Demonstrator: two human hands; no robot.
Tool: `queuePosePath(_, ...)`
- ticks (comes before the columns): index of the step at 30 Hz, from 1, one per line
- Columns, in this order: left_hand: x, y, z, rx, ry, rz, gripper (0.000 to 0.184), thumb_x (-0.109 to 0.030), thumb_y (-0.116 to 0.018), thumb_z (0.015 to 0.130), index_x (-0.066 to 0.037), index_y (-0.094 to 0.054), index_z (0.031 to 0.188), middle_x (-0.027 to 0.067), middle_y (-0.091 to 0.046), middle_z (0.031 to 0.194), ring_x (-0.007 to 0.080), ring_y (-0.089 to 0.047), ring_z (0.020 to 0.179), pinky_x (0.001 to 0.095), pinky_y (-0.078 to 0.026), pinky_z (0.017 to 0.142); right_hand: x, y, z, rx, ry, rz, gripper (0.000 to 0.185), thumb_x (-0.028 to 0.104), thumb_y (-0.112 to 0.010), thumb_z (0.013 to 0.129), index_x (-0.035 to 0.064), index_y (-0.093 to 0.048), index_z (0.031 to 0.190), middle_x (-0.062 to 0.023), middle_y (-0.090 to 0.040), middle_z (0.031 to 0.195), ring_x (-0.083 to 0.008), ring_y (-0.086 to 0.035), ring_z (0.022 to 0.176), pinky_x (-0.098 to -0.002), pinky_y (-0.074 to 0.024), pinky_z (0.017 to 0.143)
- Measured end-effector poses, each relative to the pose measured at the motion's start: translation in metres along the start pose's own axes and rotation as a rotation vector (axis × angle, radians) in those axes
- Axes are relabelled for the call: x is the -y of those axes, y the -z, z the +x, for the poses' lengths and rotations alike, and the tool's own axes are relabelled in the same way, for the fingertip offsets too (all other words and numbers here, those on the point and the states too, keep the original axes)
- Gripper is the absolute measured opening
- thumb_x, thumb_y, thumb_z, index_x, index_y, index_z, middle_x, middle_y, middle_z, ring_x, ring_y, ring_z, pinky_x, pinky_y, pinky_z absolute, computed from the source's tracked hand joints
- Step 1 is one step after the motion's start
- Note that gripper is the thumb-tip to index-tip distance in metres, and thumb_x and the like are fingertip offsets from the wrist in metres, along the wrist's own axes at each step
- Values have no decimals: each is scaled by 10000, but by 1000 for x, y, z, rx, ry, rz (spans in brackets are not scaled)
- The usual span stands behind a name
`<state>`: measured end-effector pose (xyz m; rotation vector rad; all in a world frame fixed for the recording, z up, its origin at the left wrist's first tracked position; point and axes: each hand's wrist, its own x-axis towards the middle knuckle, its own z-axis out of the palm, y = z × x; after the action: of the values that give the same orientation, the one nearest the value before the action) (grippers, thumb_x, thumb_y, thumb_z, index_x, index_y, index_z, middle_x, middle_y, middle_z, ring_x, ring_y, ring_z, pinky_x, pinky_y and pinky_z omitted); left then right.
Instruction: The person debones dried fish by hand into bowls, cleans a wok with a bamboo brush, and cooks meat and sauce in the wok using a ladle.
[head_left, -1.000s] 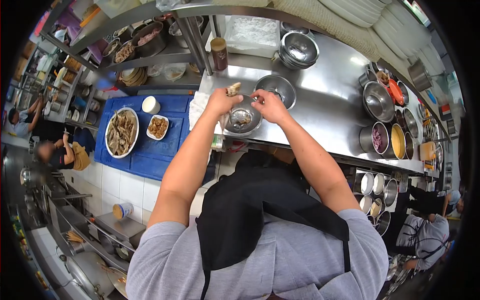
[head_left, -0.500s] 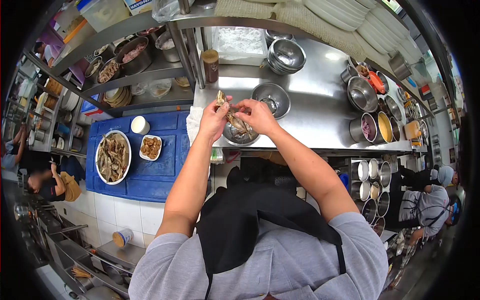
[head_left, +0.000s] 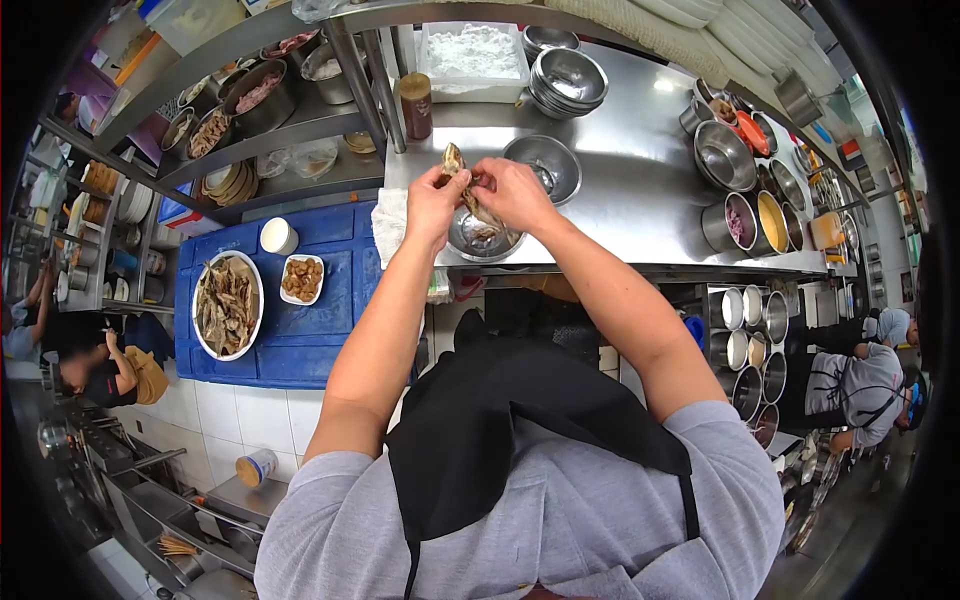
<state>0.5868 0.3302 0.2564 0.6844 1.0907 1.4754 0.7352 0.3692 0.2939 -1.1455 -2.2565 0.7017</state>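
Note:
A small brown fish [head_left: 453,160] is held over a metal bowl [head_left: 478,244] at the counter's front edge. My left hand [head_left: 434,205] grips it near its upper end. The fingers of my right hand [head_left: 510,195] pinch its side, and its lower part hangs toward the bowl. Some pieces lie in that bowl. Just behind and to the right stands a second metal bowl [head_left: 560,168]. On the blue surface at the left are a white oval dish of similar fish [head_left: 228,305], a small square dish of brown pieces [head_left: 302,279] and a white tub [head_left: 279,236].
A brown bottle [head_left: 416,106], a tray of white powder [head_left: 472,60] and stacked metal bowls [head_left: 568,82] stand at the back. Metal pots [head_left: 729,224] are at the right. A white cloth [head_left: 391,225] lies left of the bowl. Other people are at both sides.
My right hand has come over from the second bowl's edge to the fish in my left hand. The fish has been brought above the front bowl. The view has shifted slightly.

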Motion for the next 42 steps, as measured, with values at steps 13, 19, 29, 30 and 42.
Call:
queuePosePath(13, 11, 11, 16, 28, -92, 383, 187, -117, -626, 950, 23, -654, 1070, 45, -667, 939, 110, -623, 803, 272, -531, 727, -28, 3, 11, 36, 87, 47, 253, 164, -595, 805, -29, -608, 967, -233, -663, 884, -412, -638, 839, -471, -501, 763)
queuePosePath(19, 0, -3, 12, -34, -16, 317, 235, -154, -637, 949, -8, -660, 1131, 35, -671, 943, 104, -630, 819, 270, -527, 722, -43, 24, 19, 227, 140, 229, 263, 166, -630, 844, -30, -618, 1019, -206, -685, 900, -355, -675, 839, -416, -521, 759)
queuePosePath(29, -19, -47, 14, -148, -48, 911, 274, -225, -697, 879, 42, -677, 935, 113, -672, 757, 169, -605, 674, 326, -482, 637, -76, 40, 36, 281, 111, 285, 176, 158, -639, 862, -18, -641, 863, -176, -686, 803, -334, -675, 746, -412, -516, 678)
queuePosePath(30, -27, -51, 12, -142, -55, 1128, 302, -254, -702, 867, 41, -676, 925, 144, -673, 742, 202, -616, 657, 339, -485, 636, -77, 43, 38, 287, 104, 289, 176, 158, -639, 862, -18, -641, 863, -176, -686, 803, -334, -675, 746, -412, -516, 678)
queuePosePath(42, -22, 16, 32, 78, 290, -80, 186, -158, -579, 948, -11, -569, 1062, 62, -611, 915, 173, -617, 796, 338, -537, 683, -72, -7, -1, 346, -495, 1554, 181, 141, -549, 964, 38, -628, 1090, -42, -648, 1021, -126, -570, 824, -311, -463, 732)
